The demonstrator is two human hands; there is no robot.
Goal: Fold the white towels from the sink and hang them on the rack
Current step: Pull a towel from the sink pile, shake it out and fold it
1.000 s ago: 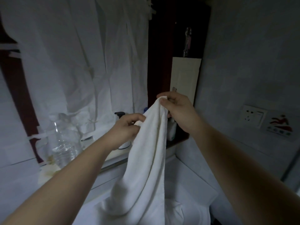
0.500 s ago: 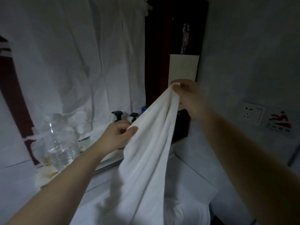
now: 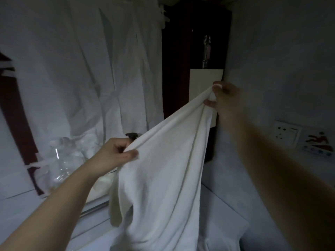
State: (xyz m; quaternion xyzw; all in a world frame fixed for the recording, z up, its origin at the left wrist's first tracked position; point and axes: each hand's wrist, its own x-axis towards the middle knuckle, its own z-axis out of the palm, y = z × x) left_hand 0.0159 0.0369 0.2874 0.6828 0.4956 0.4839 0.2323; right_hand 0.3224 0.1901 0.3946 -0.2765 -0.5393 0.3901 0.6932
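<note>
Dim bathroom wall [image 3: 272, 60] and hung white cloth [image 3: 81, 69] face you while your left hand [image 3: 113, 153] and right hand [image 3: 225, 98] hold the white towel [image 3: 163, 174] up between them, fingers pinching its top edge, so folding looks barely begun and hanging is not yet done.

Dim, bluish, soft wide-angle view.

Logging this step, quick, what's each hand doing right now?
Left hand: pinching the upper edge of the white towel.
Right hand: gripping the towel's raised corner.
</note>
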